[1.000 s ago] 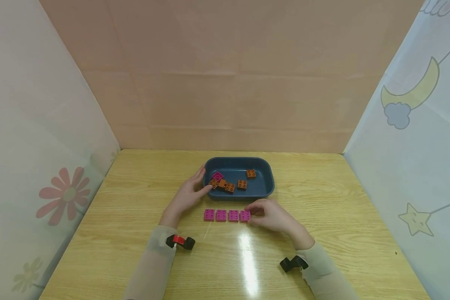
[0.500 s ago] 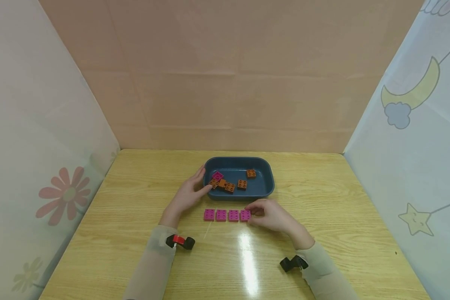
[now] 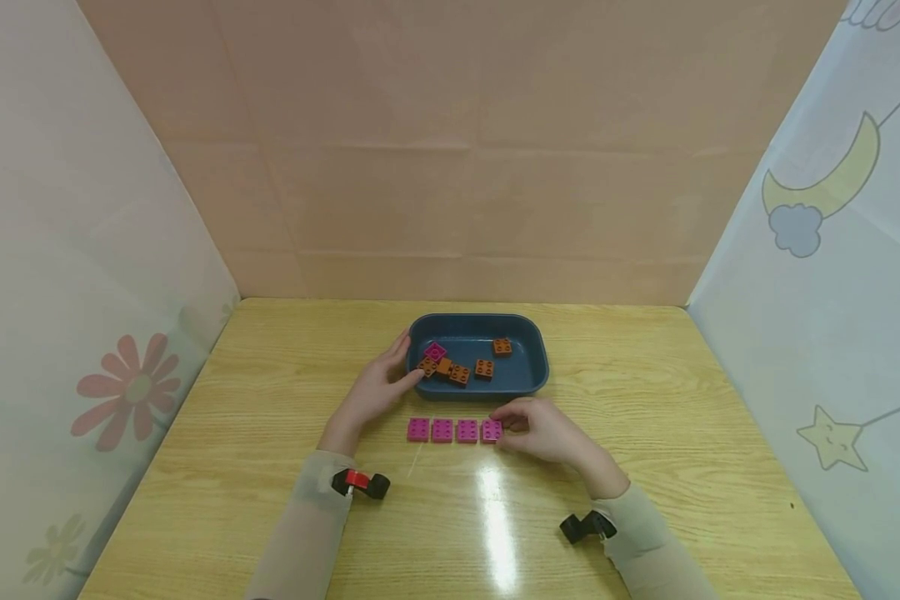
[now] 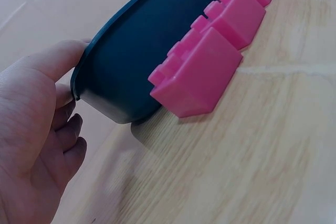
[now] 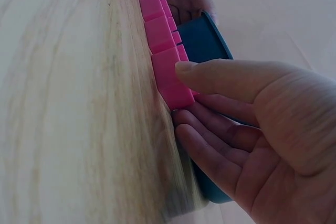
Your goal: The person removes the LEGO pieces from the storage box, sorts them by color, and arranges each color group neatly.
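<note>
The left hand (image 3: 375,387) grips the left rim of the blue tray (image 3: 523,371), which holds mainly orange bricks (image 3: 483,369). Nearer stands a row of four pink bricks (image 3: 442,431); the rightmost brick (image 3: 492,431), pinched by the right hand (image 3: 543,429), has just slid slightly right, so its spacing is probably being adjusted. It is pink, blocky, studs up.

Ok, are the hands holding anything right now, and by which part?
Yes. The right hand pinches the last pink block of the row by its right end; the left hand holds the blue tray by its left rim.
</note>
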`<state>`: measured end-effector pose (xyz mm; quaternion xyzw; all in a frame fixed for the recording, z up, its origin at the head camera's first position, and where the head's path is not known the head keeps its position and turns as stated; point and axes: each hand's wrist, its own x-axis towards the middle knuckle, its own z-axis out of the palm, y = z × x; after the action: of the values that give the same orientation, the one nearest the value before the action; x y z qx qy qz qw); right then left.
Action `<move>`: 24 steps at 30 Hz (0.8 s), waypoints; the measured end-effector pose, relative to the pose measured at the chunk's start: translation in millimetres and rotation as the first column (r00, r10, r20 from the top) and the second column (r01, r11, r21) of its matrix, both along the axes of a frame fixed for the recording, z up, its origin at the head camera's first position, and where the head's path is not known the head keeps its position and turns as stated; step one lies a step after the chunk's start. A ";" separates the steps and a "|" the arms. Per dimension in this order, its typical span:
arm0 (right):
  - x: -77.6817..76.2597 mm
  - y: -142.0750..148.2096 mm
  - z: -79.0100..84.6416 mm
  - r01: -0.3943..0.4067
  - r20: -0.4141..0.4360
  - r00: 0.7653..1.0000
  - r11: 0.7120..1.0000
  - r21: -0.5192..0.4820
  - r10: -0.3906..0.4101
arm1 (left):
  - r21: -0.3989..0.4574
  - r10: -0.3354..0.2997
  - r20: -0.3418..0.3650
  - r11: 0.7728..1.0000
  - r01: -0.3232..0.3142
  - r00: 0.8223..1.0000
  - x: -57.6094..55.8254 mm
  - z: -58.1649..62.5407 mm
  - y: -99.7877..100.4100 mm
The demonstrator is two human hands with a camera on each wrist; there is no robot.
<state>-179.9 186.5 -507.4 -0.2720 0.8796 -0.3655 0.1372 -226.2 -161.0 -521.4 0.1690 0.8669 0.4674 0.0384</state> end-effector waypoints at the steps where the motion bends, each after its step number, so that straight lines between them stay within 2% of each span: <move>1: -0.2 0.1 -0.1 -0.001 -0.003 1.000 1.000 -0.001 0.001 | 0.002 0.000 0.000 1.000 0.000 1.000 0.1 0.1 -0.1; 9: 0.9 0.3 2.9 -0.027 -0.019 0.999 1.000 0.000 0.027 | 0.002 -0.006 -0.004 1.000 0.006 1.000 -0.1 0.4 -0.4; 17: 5.2 2.4 22.9 -0.064 -0.045 0.997 0.998 0.026 0.065 | 0.002 -0.008 -0.008 1.000 0.008 1.000 -0.2 0.3 -0.7; 24: -2.5 5.4 41.3 -0.081 0.046 0.995 0.993 -0.080 0.085 | 0.004 -0.005 -0.004 1.000 0.005 1.000 -0.4 -1.1 -0.8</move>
<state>-182.5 191.9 -466.1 -0.3043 0.8488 -0.4004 0.1633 -226.6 -161.8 -522.6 0.1723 0.8657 0.4686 0.0376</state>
